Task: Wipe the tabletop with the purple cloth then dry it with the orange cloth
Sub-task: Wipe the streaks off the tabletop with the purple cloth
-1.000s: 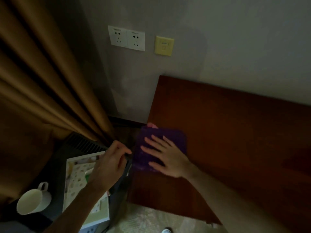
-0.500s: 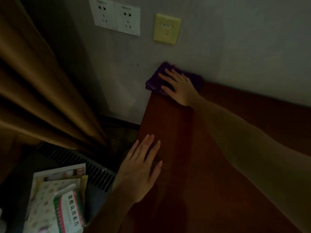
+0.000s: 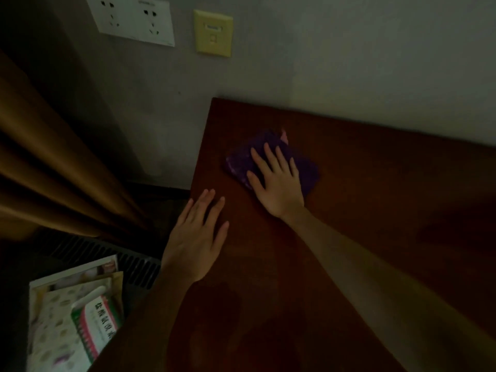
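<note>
The folded purple cloth [image 3: 306, 171] lies on the dark red-brown tabletop [image 3: 375, 197], near its far left corner. My right hand [image 3: 276, 181] presses flat on the cloth with fingers spread. A small pink tag shows at the cloth's far edge. Flat on the bare wood at the table's left edge rests my left hand [image 3: 197, 237], palm down, fingers apart, holding nothing. The orange cloth is not in view.
A grey wall runs behind the table with white sockets [image 3: 131, 18] and a yellow plate [image 3: 213, 33]. Brown curtains [image 3: 53, 162] hang at the left. Below them sit a dark vent [image 3: 107, 253] and a stack of papers and a packet [image 3: 72, 318].
My right hand has slid the purple cloth from the table's far corner by the wall back toward me. My left hand stays flat at the left edge.
</note>
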